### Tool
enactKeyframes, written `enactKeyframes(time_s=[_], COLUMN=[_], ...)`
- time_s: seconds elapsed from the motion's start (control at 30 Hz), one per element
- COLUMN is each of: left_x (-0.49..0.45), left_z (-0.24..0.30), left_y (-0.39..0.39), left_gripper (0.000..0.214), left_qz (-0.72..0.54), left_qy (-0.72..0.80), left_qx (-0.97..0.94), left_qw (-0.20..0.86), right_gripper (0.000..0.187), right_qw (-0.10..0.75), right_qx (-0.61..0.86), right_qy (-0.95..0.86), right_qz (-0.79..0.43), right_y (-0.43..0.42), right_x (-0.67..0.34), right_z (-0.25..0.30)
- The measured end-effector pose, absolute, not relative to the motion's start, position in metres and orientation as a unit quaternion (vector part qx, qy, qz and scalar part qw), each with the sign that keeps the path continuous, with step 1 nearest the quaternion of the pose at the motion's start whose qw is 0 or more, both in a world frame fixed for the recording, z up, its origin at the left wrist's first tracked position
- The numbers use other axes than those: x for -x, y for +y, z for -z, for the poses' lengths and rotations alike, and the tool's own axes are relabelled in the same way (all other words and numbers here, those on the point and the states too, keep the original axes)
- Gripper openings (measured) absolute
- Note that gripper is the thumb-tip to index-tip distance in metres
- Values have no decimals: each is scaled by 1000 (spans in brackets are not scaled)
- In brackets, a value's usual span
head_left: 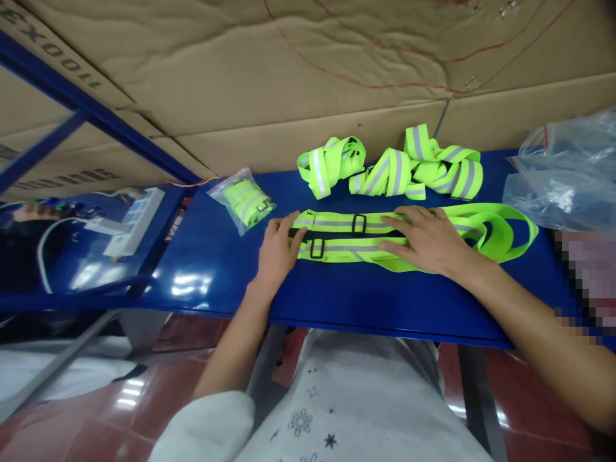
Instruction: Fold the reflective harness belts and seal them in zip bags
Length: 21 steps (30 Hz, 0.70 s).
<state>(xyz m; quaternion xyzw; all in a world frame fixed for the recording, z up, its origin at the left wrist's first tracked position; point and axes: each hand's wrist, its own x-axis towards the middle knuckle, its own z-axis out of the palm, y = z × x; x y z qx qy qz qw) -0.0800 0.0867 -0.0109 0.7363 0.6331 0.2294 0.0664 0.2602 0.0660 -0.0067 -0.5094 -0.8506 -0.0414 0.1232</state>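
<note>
A neon-yellow reflective strap [337, 246] with a grey stripe and black slide buckles [359, 224] is spread lengthwise on the blue table. Its two lengths run side by side, and looser loops lie at the right end. My left hand [278, 253] has the strap's left end between thumb and fingers, partly hiding it. Flat on the strap, past the buckles, rests my right hand [428, 239] with its fingers spread. Behind the strap sit a bundled reflective strap [332, 163] and more folded straps [440, 167].
A clear bag with a folded strap [248, 202] lies at the back left. Clear plastic bags [568, 167] are heaped at the right. A white power strip [135, 221] and another person's hand [36, 212] are at the left. Cardboard [289, 70] stands along the back.
</note>
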Motion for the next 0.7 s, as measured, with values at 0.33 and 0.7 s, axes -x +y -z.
enactKeyframes(time_s=[0.33, 0.7], left_x=[86, 32], left_z=[10, -12], left_y=[92, 83], left_gripper=[55, 41], left_qz=[-253, -189], left_qy=[622, 666], left_qx=[-738, -716], left_qw=[74, -91], right_gripper=[44, 42], right_qw=[130, 117], right_qx=[479, 450], right_qy=[-867, -882], right_qz=[56, 81], right_y=[60, 37], right_x=[-268, -249], right_z=[13, 5])
